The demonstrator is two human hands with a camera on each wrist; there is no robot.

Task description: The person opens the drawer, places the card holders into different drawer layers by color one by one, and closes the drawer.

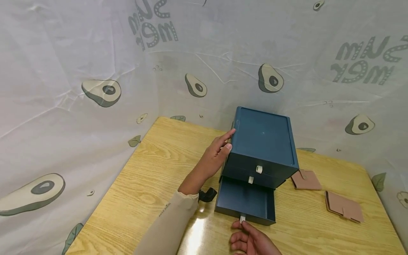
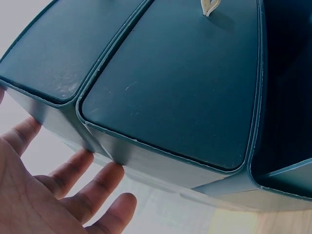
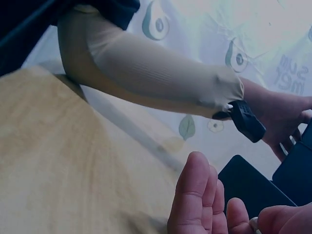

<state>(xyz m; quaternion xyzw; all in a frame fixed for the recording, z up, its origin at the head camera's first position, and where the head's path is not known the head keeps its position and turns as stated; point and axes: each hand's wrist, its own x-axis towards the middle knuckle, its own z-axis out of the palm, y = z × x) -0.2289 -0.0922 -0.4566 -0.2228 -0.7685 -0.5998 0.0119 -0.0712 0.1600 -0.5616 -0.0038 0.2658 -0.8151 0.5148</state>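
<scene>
A dark blue drawer box (image 1: 264,132) stands on the wooden table with its bottom drawer (image 1: 245,196) pulled out, and the inside of that drawer looks bare. My left hand (image 1: 211,159) rests against the box's left side, its fingertips touching the side wall, as the left wrist view also shows. At the drawer's front, my right hand (image 1: 255,241) pinches the small white pull tab (image 1: 243,219) between thumb and index finger. Two more pull tabs show on the drawers above, which are closed.
Right of the box lie two pink wallets, one (image 1: 306,180) close beside it and the other (image 1: 344,207) nearer the table's right edge. A white sheet (image 1: 229,53) printed with avocados hangs behind the table (image 1: 153,170). A black wrist camera (image 1: 208,194) sits on my left wrist.
</scene>
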